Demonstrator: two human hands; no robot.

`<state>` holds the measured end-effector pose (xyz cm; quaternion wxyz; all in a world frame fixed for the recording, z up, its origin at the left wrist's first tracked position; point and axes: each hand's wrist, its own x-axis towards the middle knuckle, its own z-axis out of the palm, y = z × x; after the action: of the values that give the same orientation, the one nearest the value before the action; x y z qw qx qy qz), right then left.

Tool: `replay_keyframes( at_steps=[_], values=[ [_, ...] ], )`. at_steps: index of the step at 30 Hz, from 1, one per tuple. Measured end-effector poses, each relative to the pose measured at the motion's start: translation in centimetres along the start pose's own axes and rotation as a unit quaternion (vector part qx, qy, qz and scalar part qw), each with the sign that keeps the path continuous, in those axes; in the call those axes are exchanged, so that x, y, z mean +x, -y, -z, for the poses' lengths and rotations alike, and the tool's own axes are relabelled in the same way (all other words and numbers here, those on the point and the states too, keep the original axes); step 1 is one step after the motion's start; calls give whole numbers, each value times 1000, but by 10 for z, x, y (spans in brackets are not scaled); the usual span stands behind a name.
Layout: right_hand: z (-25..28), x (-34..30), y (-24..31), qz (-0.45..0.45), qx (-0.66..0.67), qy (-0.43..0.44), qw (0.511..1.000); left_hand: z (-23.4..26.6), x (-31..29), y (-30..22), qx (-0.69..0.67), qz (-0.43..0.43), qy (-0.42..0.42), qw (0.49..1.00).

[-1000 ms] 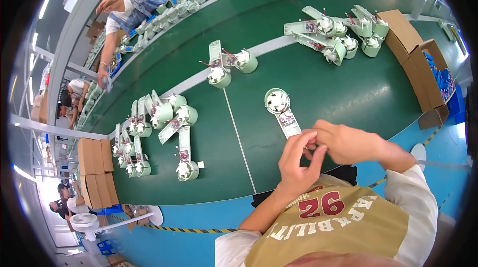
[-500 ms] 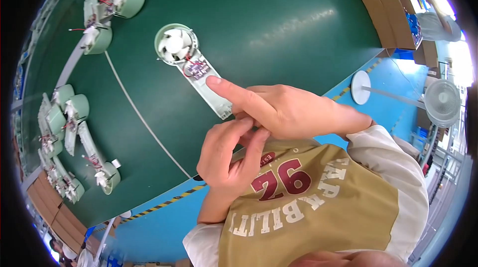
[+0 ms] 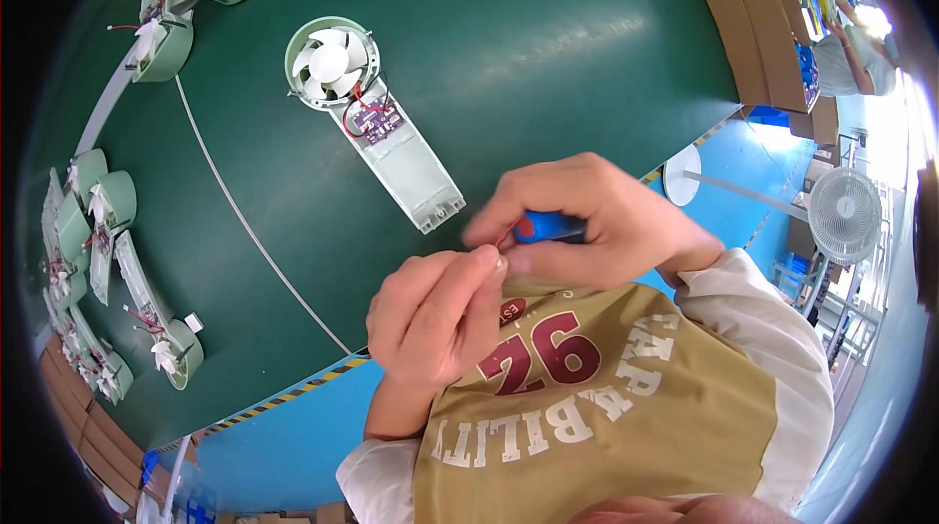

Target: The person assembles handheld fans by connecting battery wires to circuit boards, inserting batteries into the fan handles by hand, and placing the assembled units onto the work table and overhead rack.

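My right hand [image 3: 611,211] is closed around a blue cylindrical battery [image 3: 553,226] with a red end. A thin red wire [image 3: 506,234] runs from that end to my left hand [image 3: 430,314], whose thumb and fingertips pinch the wire's end; a small whitish tip there is too small to name. Just beyond my hands on the green table lies a handheld fan's opened half-shell [image 3: 416,172], pale green, its handle slanting towards me. White fan blades [image 3: 329,62] sit in its round head. Below them is a purple circuit board [image 3: 378,120] with red and black wires.
More partly built fan bodies [image 3: 161,319] lie along the table's left side, with others [image 3: 161,35] at the far left. Cardboard boxes [image 3: 748,35] stand at the right edge. Beyond the table are a standing fan [image 3: 843,216] and another person [image 3: 851,60].
My right hand has turned and drawn back from over the shell's handle, bringing the blue battery into sight. My left hand's pinch now shows on the wire. The view has shifted slightly.
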<state>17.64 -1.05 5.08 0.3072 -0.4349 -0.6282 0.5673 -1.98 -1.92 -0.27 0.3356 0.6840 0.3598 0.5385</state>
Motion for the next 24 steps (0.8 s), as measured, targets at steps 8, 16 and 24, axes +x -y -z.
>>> replay_keyframes(
  at_steps=[8, 16, 24],
  values=[
    [3, 6, 4, -132, 149, -24, 980, 7, -1, 20, 37, -119, -10, 992],
    [-3, 5, -7, 5, 42, -87, 995, 5, 2, 1, 16, 37, -3, 999],
    [-1, 18, -27, 180, -96, -89, 975, 8, 4, 7, -148, 185, 13, 971]
  ],
)
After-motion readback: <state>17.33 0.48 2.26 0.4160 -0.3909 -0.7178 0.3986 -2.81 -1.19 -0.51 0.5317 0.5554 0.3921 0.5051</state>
